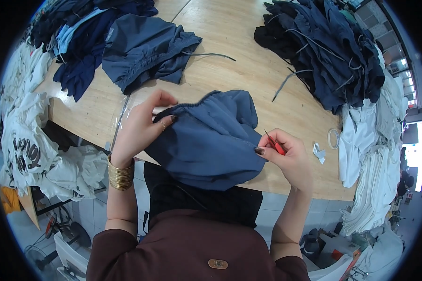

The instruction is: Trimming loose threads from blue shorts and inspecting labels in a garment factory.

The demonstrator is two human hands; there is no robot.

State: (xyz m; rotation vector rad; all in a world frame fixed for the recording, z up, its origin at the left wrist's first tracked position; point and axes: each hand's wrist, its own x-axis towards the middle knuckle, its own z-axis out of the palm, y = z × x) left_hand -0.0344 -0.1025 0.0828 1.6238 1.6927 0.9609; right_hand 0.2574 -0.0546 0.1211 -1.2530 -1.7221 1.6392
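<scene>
A pair of blue-grey shorts (206, 140) with a gathered elastic waistband is spread between my two hands, over the table's near edge. My left hand (143, 124) is closed on the waistband's left end, thumb and fingers pinching the dark gathered edge. At the right side of the cloth, my right hand (286, 157) pinches the fabric by a seam between thumb and finger. That hand also holds small red-handled thread snips (276, 144), with the thin dark point sticking up past the fingers. The cloth's lower part sags toward my lap.
Another pair of blue-grey shorts (147, 54) with a loose drawstring lies beyond my left hand. Dark garments (323, 51) are heaped at the far right, more (82, 35) at the far left. White cloth stacks (368, 187) line the right edge; a white scrap (319, 153) lies nearby.
</scene>
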